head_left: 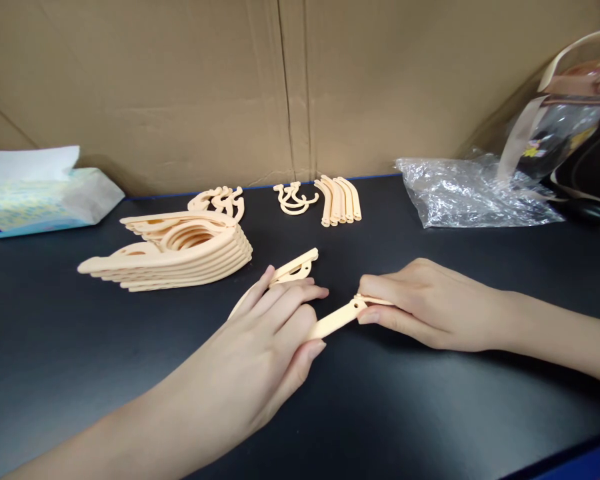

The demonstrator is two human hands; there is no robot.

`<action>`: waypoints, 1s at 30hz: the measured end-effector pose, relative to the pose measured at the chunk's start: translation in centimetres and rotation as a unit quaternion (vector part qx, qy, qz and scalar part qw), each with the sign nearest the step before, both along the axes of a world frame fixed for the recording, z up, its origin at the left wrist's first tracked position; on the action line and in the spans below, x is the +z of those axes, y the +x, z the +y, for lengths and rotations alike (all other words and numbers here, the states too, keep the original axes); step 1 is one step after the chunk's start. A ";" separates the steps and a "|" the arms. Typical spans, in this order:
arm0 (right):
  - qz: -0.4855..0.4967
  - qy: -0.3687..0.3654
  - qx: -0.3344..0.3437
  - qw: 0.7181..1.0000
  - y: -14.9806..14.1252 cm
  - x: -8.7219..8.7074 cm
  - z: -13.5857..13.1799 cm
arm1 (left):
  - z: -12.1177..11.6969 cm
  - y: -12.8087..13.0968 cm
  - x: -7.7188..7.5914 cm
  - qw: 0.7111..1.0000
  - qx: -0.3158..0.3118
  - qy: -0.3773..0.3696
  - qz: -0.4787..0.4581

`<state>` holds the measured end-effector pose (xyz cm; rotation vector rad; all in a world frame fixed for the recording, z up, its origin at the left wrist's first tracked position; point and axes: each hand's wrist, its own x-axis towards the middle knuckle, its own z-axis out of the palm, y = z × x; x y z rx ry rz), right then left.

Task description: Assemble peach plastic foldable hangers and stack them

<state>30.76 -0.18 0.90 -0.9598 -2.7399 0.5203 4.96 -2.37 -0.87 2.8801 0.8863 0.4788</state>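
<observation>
My left hand (280, 340) grips a cream plastic folding hanger (330, 322) above the dark table. One arm of the hanger juts out past my fingers at the top, and its other arm points right, ending in a small hole. At that holed end, my right hand (420, 303) pinches a thin cream plastic strip (377, 301) between thumb and forefinger, touching the arm. My left palm and fingers hide the hanger's middle. A stack of cream hanger bodies (180, 263) lies left of my hands. Behind are loose cream hooks (295, 199) and several curved strips (339, 200).
More cream hooks (220, 200) lie behind the stack. A tissue pack (45, 197) sits at the back left. To the back right are a crinkled clear plastic bag (470, 193) and a strapped clear bottle (565, 127). A cardboard wall (180, 87) closes off the table's rear.
</observation>
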 end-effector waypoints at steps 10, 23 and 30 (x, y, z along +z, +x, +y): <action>-0.028 0.037 -0.008 0.999 0.0 0.0 0.0 | 0.0 0.1 0.2 1.000 -0.002 -0.007 0.003; -0.007 0.004 -0.003 1.000 0.0 0.1 -0.2 | 0.2 -0.2 0.0 1.000 -0.022 -0.010 -0.016; -0.002 -0.004 -0.001 1.000 0.0 0.1 -0.1 | 0.0 0.1 0.2 1.000 -0.015 -0.015 -0.003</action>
